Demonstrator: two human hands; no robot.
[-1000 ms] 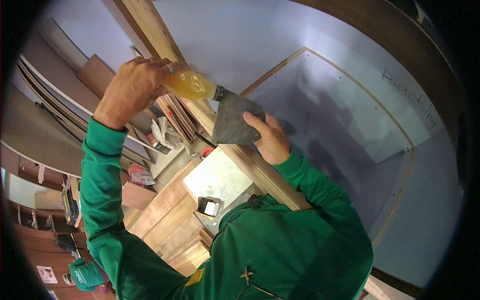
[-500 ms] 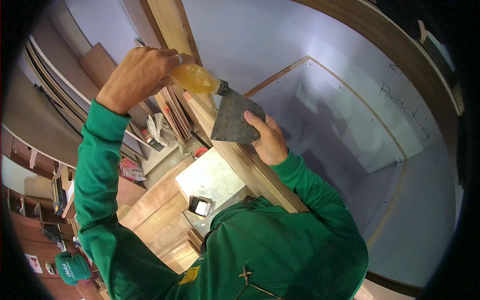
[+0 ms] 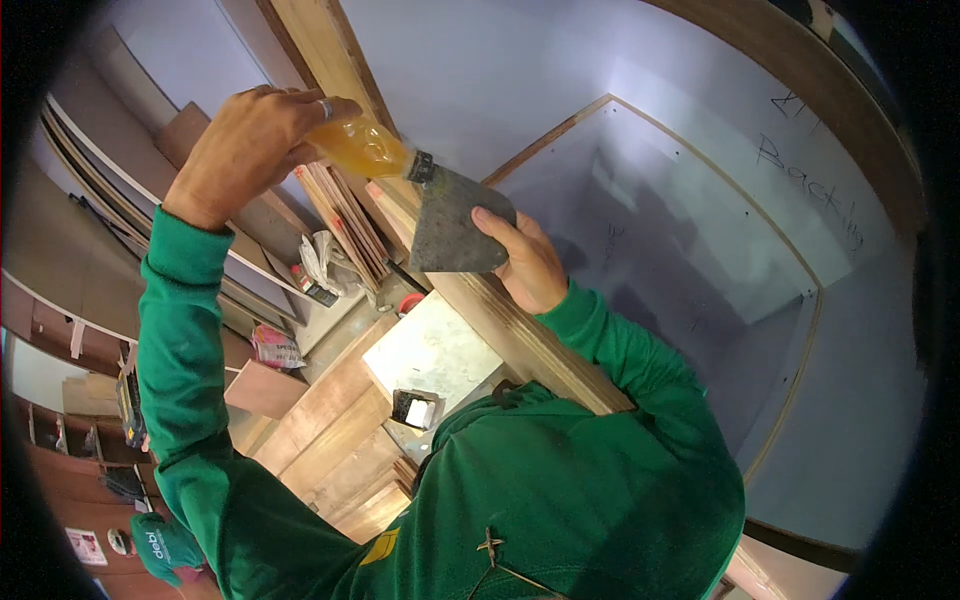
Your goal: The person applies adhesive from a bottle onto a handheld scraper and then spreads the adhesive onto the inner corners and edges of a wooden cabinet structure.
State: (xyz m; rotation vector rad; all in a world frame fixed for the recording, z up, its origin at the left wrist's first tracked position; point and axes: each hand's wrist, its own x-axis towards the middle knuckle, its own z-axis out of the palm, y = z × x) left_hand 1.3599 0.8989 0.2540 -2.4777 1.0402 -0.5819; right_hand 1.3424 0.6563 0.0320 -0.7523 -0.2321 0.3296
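Note:
My left hand (image 3: 255, 145) grips the translucent yellow handle of a putty knife (image 3: 440, 215). Its wide grey metal blade lies flat against the raw plywood edge (image 3: 520, 330) of a pale lilac panel (image 3: 640, 230). My right hand (image 3: 525, 265) is pressed against the blade's lower right corner, fingers on the metal and palm over the panel's edge. Both forearms are in green sleeves. The edge runs diagonally from the upper left to the lower right.
Stacked boards and laminate sheets (image 3: 110, 200) lean at the left. Below lie wooden planks (image 3: 330, 440), a pale square slab (image 3: 435, 350), a small dark box (image 3: 415, 408), a red-topped can (image 3: 410, 303) and crumpled packets (image 3: 325, 262). A green cap (image 3: 160, 545) sits at the lower left.
Both hands and the putty knife have held their place on the plywood edge. The view has shifted slightly, with the panel edge seen a little more upright.

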